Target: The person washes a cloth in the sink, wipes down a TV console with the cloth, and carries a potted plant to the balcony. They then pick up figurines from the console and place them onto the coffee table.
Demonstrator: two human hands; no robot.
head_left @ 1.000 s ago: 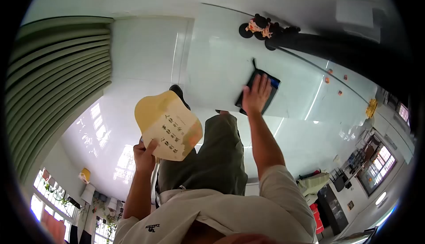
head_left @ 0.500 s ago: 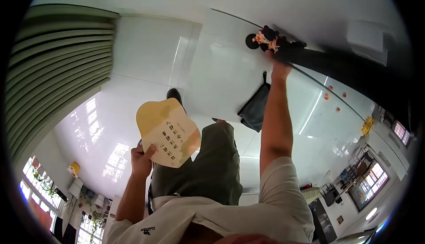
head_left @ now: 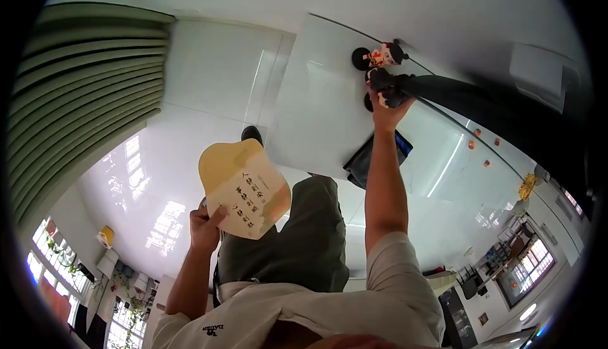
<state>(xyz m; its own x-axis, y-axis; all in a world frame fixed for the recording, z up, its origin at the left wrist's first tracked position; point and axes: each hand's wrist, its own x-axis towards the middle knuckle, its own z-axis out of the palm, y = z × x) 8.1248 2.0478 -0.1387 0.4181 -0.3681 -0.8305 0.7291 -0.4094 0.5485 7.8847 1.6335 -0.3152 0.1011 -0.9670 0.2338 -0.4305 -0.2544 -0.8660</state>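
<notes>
My left hand (head_left: 206, 225) is closed on the lower left edge of a flat hand fan (head_left: 244, 187), yellow and cream with rows of black characters, held above my lap. Out at the white surface's far edge, my right hand (head_left: 389, 116) has its fingers around a small dark-haired figurine (head_left: 392, 97); its round black base points left. Just beyond it is another dark figurine (head_left: 378, 78), partly overlapped. A third figurine (head_left: 383, 54), in red and yellow on a black disc base, stands farthest away. Under my right forearm lies a black pouch (head_left: 361, 162).
A long black panel (head_left: 481, 99) extends right from the figurines. Small orange objects (head_left: 472, 145) and a golden ornament (head_left: 527, 186) sit farther right. Green pleated curtain (head_left: 95, 83) hangs at left. My dark shoe (head_left: 251, 135) is on the glossy floor.
My right hand has shifted slightly left and toward me, now around a figurine. The figurines appear more spread apart. The fan has barely moved.
</notes>
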